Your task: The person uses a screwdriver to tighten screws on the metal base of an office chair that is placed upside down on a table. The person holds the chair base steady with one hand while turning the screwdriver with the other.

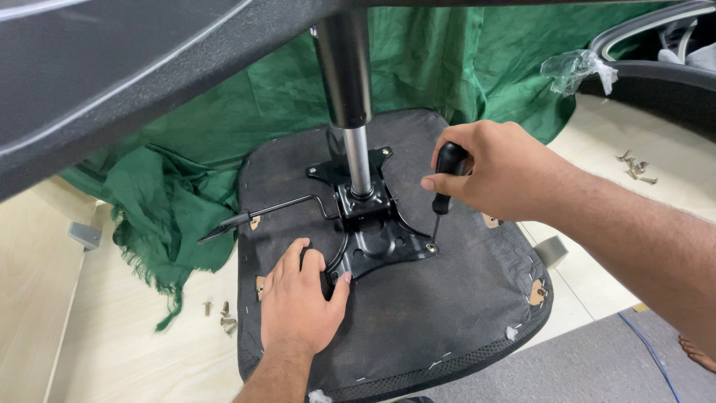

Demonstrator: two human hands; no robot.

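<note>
Two hands work on an upturned chair seat (418, 313): right hand (496, 172) grips a screwdriver (445, 186) at the metal plate's (373, 242) right corner; left hand (302, 302) presses flat, open, near the seat's front edge.

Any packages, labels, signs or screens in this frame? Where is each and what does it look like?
Clear plastic bag: crumpled and see-through, upper right, on the rim of a dark chair part against the green cloth.
No labels, signs or screens show.
</note>
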